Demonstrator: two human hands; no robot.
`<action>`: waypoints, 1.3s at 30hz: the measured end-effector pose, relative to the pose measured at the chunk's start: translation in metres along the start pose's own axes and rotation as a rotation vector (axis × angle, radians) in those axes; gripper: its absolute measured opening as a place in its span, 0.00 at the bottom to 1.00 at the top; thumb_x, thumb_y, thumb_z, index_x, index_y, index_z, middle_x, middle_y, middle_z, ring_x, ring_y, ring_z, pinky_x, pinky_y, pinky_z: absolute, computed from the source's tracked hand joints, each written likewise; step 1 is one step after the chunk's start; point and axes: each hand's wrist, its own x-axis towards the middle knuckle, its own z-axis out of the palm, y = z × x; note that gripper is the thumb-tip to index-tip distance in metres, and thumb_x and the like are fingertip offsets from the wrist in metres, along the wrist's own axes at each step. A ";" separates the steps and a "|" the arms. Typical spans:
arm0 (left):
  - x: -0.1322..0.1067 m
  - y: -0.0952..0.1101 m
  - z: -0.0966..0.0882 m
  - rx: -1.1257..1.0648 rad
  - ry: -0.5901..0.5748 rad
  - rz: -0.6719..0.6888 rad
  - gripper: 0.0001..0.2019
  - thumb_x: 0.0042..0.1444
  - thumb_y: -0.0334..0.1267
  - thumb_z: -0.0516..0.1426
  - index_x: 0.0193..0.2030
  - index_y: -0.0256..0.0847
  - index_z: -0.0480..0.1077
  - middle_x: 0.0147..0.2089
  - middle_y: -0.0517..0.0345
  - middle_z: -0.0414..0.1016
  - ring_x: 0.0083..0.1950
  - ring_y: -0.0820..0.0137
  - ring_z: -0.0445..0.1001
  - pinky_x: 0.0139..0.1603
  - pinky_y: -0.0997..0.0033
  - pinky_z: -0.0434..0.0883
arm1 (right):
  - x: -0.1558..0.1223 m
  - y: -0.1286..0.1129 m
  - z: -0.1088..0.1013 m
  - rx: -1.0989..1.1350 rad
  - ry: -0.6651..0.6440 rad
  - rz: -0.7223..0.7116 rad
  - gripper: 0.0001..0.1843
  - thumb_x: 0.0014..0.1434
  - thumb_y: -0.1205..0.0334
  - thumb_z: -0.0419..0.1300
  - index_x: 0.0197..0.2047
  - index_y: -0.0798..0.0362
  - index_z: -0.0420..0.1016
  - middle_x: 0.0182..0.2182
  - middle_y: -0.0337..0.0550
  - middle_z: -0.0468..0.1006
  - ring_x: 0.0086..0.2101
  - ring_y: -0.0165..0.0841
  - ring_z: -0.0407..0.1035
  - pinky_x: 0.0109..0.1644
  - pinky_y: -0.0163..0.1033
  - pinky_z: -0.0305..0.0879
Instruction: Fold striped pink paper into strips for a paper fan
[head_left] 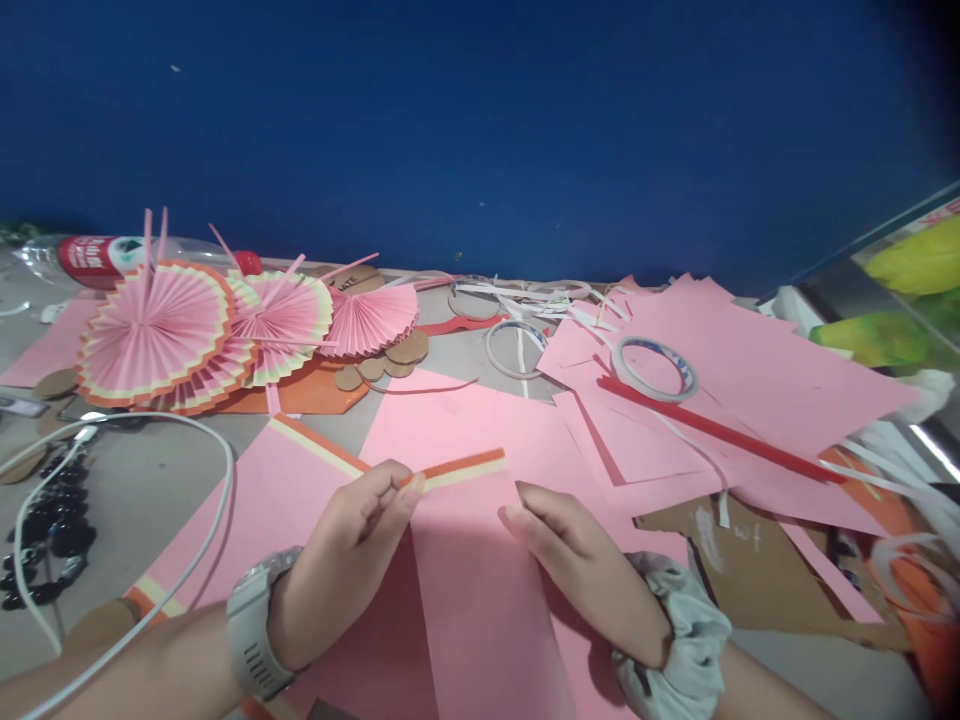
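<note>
A pink paper sheet (472,570) with an orange and cream band along its far edge is raised between my two hands. My left hand (360,555) is closed, pinching the sheet's far left corner at the band. On the right edge, a little below the band, my right hand (577,565) pinches the same sheet between thumb and fingers. Another pink sheet (247,500) with orange and cream borders lies beneath, partly hidden by my left hand and forearm. More plain pink paper (442,410) spreads out behind the held sheet.
Pleated pink paper fans (150,335) stand at the back left before a plastic bottle (97,258). Tape rolls (655,370), a red strip (720,430) and pink sheets (750,350) lie right. A white cable (229,480) loops beside black beads (71,530). A blue wall (480,140) rises behind.
</note>
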 end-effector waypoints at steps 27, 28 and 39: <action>0.014 0.001 -0.003 -0.355 0.111 -0.008 0.12 0.61 0.45 0.48 0.31 0.40 0.61 0.25 0.68 0.59 0.26 0.79 0.64 0.29 0.82 0.68 | 0.003 -0.001 0.000 0.008 0.083 0.052 0.15 0.60 0.51 0.51 0.27 0.51 0.57 0.21 0.31 0.50 0.22 0.26 0.47 0.26 0.33 0.47; 0.014 0.001 -0.003 -0.336 0.130 0.001 0.12 0.61 0.45 0.48 0.31 0.40 0.60 0.24 0.68 0.58 0.25 0.79 0.64 0.28 0.82 0.67 | 0.003 -0.001 0.000 0.015 0.062 0.059 0.15 0.60 0.51 0.52 0.27 0.51 0.57 0.20 0.30 0.49 0.22 0.26 0.47 0.26 0.33 0.47; 0.013 -0.004 -0.004 -0.390 0.198 -0.006 0.12 0.61 0.46 0.48 0.32 0.41 0.61 0.23 0.69 0.57 0.24 0.79 0.62 0.25 0.83 0.67 | 0.002 -0.003 -0.003 -0.039 -0.058 0.048 0.13 0.63 0.52 0.49 0.31 0.50 0.57 0.21 0.30 0.48 0.23 0.26 0.46 0.27 0.33 0.47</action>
